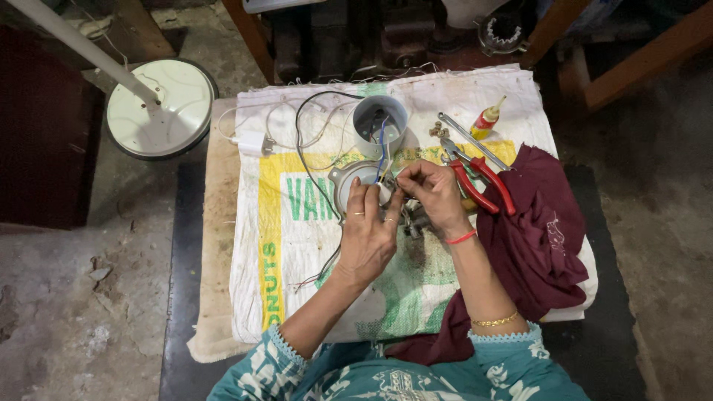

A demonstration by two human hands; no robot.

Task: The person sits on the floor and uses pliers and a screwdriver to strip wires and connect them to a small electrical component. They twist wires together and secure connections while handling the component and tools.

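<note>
Head view: at the table's (pixel 215 245) middle, both hands — left hand (pixel 368 238), right hand (pixel 434 194) — pinch thin wires (pixel 382 152) over a round metal part (pixel 347 178); keep fingers close to wire ends — steady.

The person wears a teal garment with a white printed pattern and pale blue scalloped trim at the sleeve ends. The left hand (pixel 368 238) bears gold rings. The right hand (pixel 434 194) has a red thread at its wrist, a gold bangle further up.

Pliers (pixel 481 184) lie right of the motor housing (pixel 355 180), cup (pixel 379 125) behind.
</note>
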